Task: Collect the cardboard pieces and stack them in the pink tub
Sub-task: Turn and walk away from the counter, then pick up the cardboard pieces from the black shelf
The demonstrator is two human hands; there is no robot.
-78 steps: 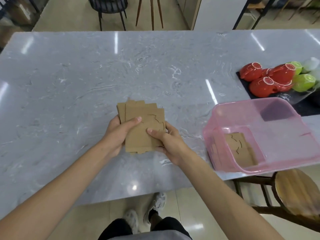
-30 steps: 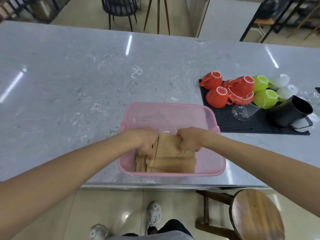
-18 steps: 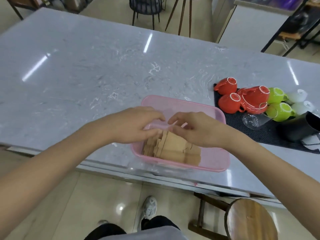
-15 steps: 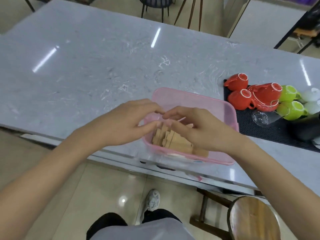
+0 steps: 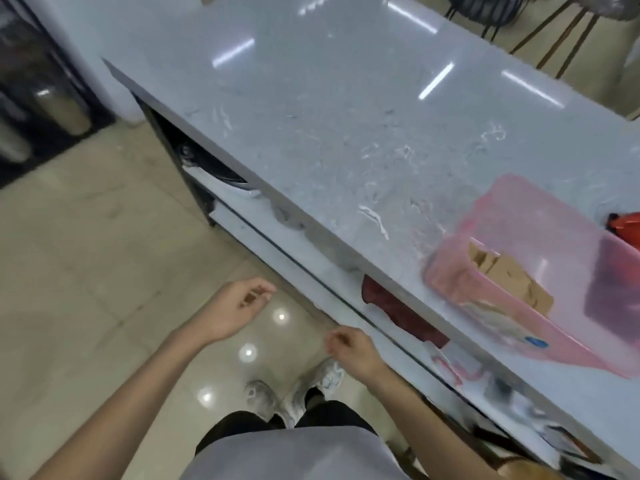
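The pink tub [image 5: 512, 216] sits near the front edge of the grey marble table [image 5: 346, 116], at the right of the view. Brown cardboard pieces [image 5: 509, 277] lie stacked inside it. Both hands are off the table, down in front of my body over the floor. My left hand [image 5: 239, 308] holds nothing, its fingers loosely curled. My right hand [image 5: 349, 349] holds nothing too, with fingers curled inward. The view is tilted and blurred.
A red cup [image 5: 627, 225] shows at the right edge behind the tub. Under the tabletop a shelf [image 5: 311, 271] holds a dark red cloth [image 5: 398, 310] and other items. Chair legs [image 5: 540, 39] stand beyond the table. Beige tiled floor [image 5: 86, 254] spreads left.
Both hands have left the tub and dropped below the table edge, empty. The cardboard stays in the tub. My head has swung left, so the tub now lies at the right.
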